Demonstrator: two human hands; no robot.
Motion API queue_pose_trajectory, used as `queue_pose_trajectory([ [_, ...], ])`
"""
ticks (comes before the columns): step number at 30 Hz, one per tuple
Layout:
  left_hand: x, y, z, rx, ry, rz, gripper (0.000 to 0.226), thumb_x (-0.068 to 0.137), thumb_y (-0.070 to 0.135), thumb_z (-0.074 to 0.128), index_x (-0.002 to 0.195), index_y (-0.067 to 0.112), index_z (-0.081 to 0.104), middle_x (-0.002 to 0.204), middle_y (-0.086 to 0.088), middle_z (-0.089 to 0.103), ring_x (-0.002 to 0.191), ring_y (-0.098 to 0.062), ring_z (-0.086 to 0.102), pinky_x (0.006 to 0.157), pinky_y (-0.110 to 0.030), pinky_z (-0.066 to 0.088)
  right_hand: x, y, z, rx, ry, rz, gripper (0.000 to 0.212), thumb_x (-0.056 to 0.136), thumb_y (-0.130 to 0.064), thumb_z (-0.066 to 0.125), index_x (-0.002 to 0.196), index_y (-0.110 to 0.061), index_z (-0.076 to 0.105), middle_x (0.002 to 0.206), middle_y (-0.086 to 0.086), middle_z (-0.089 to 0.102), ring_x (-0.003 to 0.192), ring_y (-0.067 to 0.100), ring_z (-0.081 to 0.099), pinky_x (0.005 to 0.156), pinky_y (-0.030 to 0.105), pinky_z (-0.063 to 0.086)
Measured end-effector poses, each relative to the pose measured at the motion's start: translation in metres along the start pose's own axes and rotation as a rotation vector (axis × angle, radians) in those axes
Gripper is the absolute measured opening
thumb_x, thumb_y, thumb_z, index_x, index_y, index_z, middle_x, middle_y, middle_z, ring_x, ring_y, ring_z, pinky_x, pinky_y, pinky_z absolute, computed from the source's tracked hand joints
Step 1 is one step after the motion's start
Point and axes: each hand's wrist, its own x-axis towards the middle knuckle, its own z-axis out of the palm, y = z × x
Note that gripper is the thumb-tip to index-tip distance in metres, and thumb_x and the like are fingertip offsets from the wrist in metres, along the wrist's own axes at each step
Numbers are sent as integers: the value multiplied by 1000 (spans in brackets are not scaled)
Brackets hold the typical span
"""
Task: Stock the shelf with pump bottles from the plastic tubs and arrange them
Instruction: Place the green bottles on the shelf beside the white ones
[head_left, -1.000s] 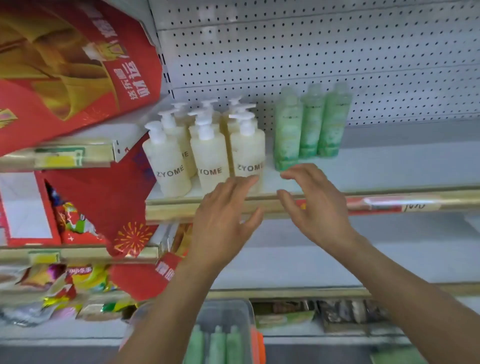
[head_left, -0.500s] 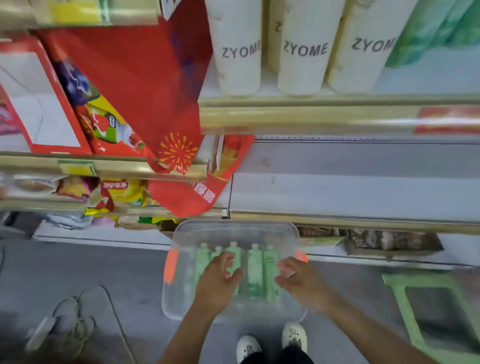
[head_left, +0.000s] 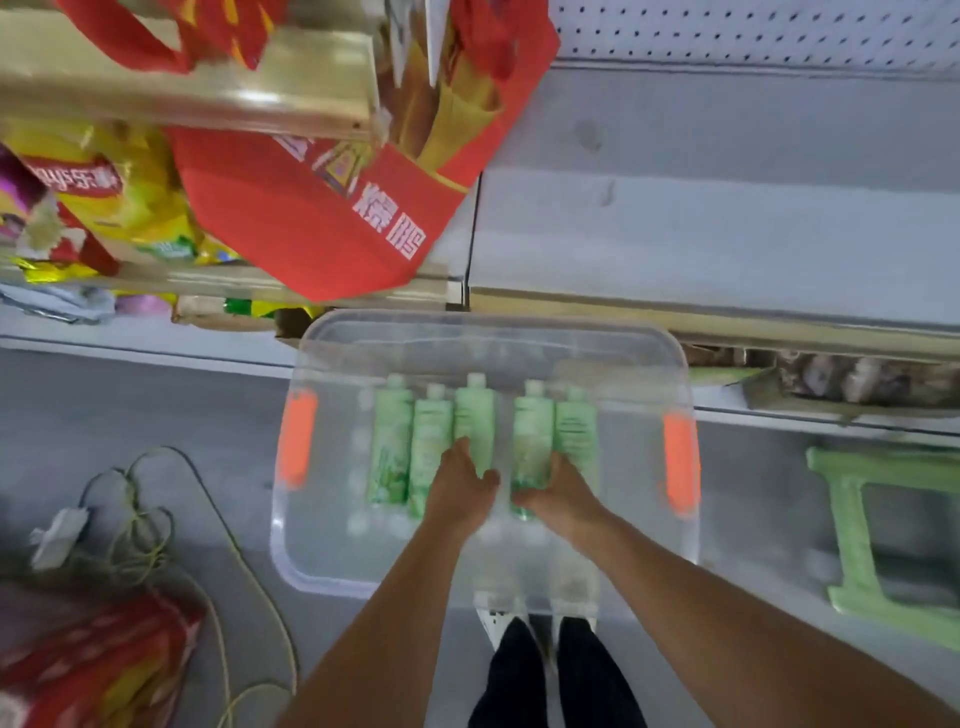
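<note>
Five green plastic bottles (head_left: 431, 447) lying side by side in clear plastic tub (head_left: 488, 332) on floor, still to go up on shelf. Left hand (head_left: 460, 491) wrapped round middle bottle (head_left: 475, 415), right hand (head_left: 558, 493) gripping next bottle (head_left: 532, 431). White signs on red bag (head_left: 322, 208), labels too blurry to read.

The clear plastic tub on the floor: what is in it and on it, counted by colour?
Green bottles lying in the clear plastic tub: 5, at.
Orange handles on the tub's sides: 2, at and.
Total: 7.
The left hand and right hand each grasp a bottle.
</note>
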Motion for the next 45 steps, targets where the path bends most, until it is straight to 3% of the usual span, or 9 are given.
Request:
queue_pose_trajectory([
  [3, 14, -6, 14, 48, 53, -24, 71, 93, 21, 55, 154, 10, 19, 152, -11, 33, 134, -31, 43, 104, -39, 41, 11, 2, 20, -86, 109, 37, 90, 67, -17, 76, 143, -4, 28, 137, 20, 45, 124, 38, 49, 93, 45, 48],
  [6, 31, -13, 21, -29, 18, -51, 72, 90, 25, 59, 151, 13, 24, 147, -8, 44, 127, -31, 51, 101, -42, 45, 19, 4, 29, -227, 205, 45, 95, 84, -35, 71, 150, 1, 13, 151, 20, 30, 137, 35, 35, 109, 44, 36],
  [12, 50, -8, 35, -23, 70, -61, 62, 84, 39, 69, 130, 9, 40, 128, -10, 51, 114, -33, 55, 90, -38, 44, 31, 1, 26, -151, 294, -17, 59, 82, -38, 72, 119, -7, 38, 116, 10, 56, 101, 31, 58, 80, 39, 49],
  [16, 45, -13, 24, -107, -7, -80, 58, 75, 34, 75, 122, 15, 48, 115, -2, 61, 103, -28, 61, 89, -42, 52, 21, -5, 8, 44, 148, 43, 78, 66, -27, 84, 124, -7, 36, 109, 5, 57, 99, 25, 63, 82, 40, 54],
  [22, -9, -9, -21, -526, -171, -140, 15, 83, 20, 74, 93, 13, 66, 85, -6, 73, 72, -19, 69, 63, -26, 55, -31, -18, -30, 218, -51, 73, 51, 73, -14, 81, 116, -9, 54, 94, 5, 69, 79, 14, 68, 62, 24, 51],
  [24, -33, -5, -34, -602, -177, -111, 17, 82, 18, 74, 97, 11, 68, 91, -10, 74, 80, -24, 72, 76, -35, 59, -53, -25, -40, 281, -82, 36, 46, 73, -10, 81, 115, -6, 62, 96, 8, 73, 84, 19, 72, 76, 34, 58],
  [29, -98, 18, -63, -749, -191, 21, 24, 74, 27, 65, 96, 20, 65, 91, -4, 70, 87, -24, 68, 76, -39, 53, -122, -59, -62, 335, -196, -127, 37, 69, -10, 78, 105, -6, 68, 104, 13, 73, 99, 30, 70, 95, 48, 52],
  [34, -161, 55, -86, -865, -223, 235, 54, 72, 31, 73, 123, 22, 58, 115, -5, 71, 105, -26, 69, 92, -50, 54, -189, -89, -79, 413, -109, -297, 85, 40, -28, 80, 119, -9, 54, 109, 15, 70, 101, 32, 68, 92, 54, 52],
  [45, -267, 166, -125, -798, -82, 661, 44, 83, 18, 75, 122, 20, 56, 111, -3, 73, 96, -18, 72, 74, -32, 59, -325, -134, -161, 466, 60, -639, 55, 67, -9, 82, 113, -17, 53, 107, 11, 69, 88, 21, 72, 68, 33, 56],
])
